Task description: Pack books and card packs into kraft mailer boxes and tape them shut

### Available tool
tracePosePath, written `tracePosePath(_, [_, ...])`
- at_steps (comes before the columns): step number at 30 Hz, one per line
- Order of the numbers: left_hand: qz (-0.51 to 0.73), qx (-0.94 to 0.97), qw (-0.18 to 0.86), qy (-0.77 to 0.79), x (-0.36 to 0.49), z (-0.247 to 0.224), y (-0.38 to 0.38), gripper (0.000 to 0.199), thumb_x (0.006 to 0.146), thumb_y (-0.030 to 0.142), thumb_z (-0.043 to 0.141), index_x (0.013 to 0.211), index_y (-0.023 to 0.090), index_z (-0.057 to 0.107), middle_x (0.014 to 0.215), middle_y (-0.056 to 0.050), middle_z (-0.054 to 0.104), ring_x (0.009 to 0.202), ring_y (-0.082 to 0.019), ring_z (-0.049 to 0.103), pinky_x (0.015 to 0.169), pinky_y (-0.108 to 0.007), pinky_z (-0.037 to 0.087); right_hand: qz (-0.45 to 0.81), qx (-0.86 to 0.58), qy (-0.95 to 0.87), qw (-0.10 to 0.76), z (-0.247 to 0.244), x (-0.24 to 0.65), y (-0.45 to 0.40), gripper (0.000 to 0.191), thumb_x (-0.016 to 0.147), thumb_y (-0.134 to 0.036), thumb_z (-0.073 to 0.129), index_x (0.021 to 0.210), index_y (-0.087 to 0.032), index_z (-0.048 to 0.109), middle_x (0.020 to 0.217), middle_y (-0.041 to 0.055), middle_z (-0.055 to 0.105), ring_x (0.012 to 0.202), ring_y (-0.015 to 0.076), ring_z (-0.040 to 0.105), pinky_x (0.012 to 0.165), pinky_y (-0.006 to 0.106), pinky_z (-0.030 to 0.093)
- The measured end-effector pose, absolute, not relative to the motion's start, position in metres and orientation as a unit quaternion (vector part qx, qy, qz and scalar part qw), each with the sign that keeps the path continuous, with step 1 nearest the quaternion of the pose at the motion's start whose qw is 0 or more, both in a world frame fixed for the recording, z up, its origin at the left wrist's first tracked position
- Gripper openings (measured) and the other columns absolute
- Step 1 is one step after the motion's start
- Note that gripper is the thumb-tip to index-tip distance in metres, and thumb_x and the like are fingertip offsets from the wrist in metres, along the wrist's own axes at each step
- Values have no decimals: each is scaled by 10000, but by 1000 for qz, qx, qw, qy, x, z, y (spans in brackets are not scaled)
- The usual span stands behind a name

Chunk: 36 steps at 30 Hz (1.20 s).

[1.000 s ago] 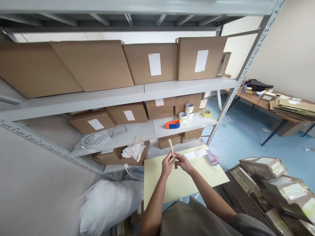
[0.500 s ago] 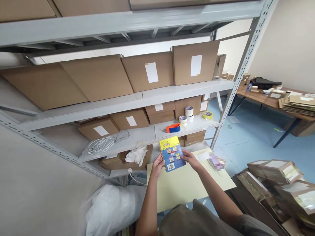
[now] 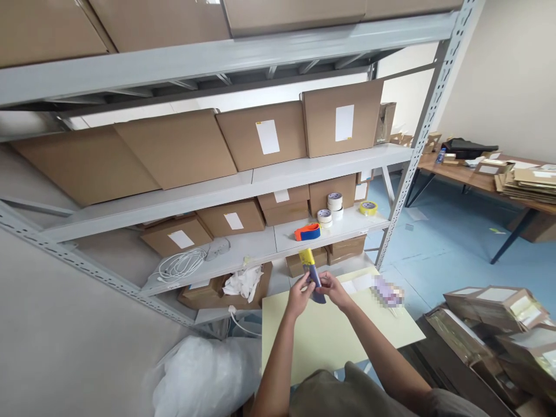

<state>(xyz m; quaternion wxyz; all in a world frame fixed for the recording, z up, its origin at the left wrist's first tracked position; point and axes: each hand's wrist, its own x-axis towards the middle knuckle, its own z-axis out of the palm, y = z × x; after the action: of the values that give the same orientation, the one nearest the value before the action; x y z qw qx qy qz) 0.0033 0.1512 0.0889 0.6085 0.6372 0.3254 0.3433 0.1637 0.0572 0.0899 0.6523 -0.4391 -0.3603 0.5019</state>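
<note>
A small yellow-and-blue book (image 3: 318, 294) is held between my two hands over the pale yellow board. It is turned nearly edge-on, so only a narrow strip shows, yellow at the top and blue below. The fingers of my left hand (image 3: 299, 296) are closed on its left side. On the right side, my right hand (image 3: 334, 291) grips it too, with fingers bent in against it. The pale yellow board (image 3: 321, 336) lies flat beneath both hands. A blurred-out purplish item (image 3: 388, 291) rests on the board's right part, beside some white paper (image 3: 358, 284).
A grey metal rack (image 3: 278, 246) stands in front, loaded with cardboard boxes (image 3: 343, 119). Its lower shelf carries tape rolls (image 3: 335, 202), an orange-and-blue strap (image 3: 307, 231) and a white cable coil (image 3: 182, 264). A white plastic bag (image 3: 208, 376) bulges at left; cartons (image 3: 495, 301) are piled right.
The book has turned from its printed cover facing me to nearly edge-on. My hands have come closer together around it. The view has shifted slightly.
</note>
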Motion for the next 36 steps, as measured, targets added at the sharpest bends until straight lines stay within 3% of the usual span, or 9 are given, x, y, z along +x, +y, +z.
tracePosePath(3, [361, 641, 598, 318, 15, 93, 142, 657, 797, 351, 850, 1414, 208, 677, 1303, -133, 755, 1203, -313, 714, 1004, -414, 591, 491, -429, -414, 635, 82, 149, 63, 363, 702, -318, 861, 1024, -271, 703, 1207, 48, 776, 1170, 314, 695, 965, 450, 548])
tracePosePath(6, [371, 612, 620, 321, 6, 93, 150, 599, 786, 380, 848, 1341, 203, 710, 1227, -117, 789, 1151, -317, 735, 1007, -424, 583, 492, -436, -437, 614, 73, 148, 68, 459, 716, -296, 829, 1164, -288, 730, 1296, 49, 733, 1209, 310, 667, 976, 449, 555])
tracePosePath(12, [382, 501, 719, 293, -26, 87, 169, 791, 717, 480, 899, 1406, 163, 674, 1304, -164, 757, 1170, -327, 729, 987, -411, 586, 354, -598, -288, 659, 65, 187, 79, 549, 658, -345, 849, 1182, -315, 690, 1335, 65, 703, 1256, 350, 632, 1000, 502, 560])
tracePosePath(16, [367, 495, 733, 288, -30, 82, 172, 849, 722, 471, 904, 1475, 189, 633, 1332, -157, 745, 1206, -321, 711, 1018, -416, 577, 489, -528, -273, 638, 68, 194, 79, 519, 676, -400, 847, 1158, -282, 697, 1152, 68, 787, 1113, 369, 726, 919, 506, 589])
tracePosePath(20, [344, 518, 718, 312, -31, 69, 180, 873, 769, 471, 880, 1539, 199, 574, 1325, -135, 743, 1208, -303, 697, 1031, -420, 572, 522, -500, -246, 646, 63, 184, 72, 500, 666, -476, 898, 1078, -280, 695, 1115, 61, 813, 1084, 384, 758, 866, 477, 609])
tracePosePath(27, [309, 523, 699, 377, -38, 13, 187, 856, 705, 323, 898, 1504, 229, 609, 1257, -104, 748, 1089, -258, 726, 928, -362, 594, 548, -537, -214, 605, 25, 188, 71, 528, 644, -515, 917, 1073, -299, 695, 1170, 64, 791, 1113, 368, 743, 836, 456, 606])
tracePosePath(33, [294, 457, 685, 484, -32, -59, 177, 804, 646, 209, 918, 1413, 190, 679, 1068, -95, 791, 996, -268, 747, 808, -337, 610, 597, -568, -181, 537, -41, 195, 80, 499, 595, -445, 922, 1005, -264, 702, 1084, 81, 783, 1094, 362, 734, 885, 502, 584])
tracePosePath(36, [273, 457, 667, 521, -27, -95, 171, 707, 668, 186, 903, 1349, 197, 717, 1045, -79, 798, 996, -266, 748, 818, -333, 607, 609, -592, -157, 504, -78, 195, 83, 481, 600, -439, 914, 974, -246, 681, 1079, 91, 779, 1094, 364, 734, 901, 522, 580])
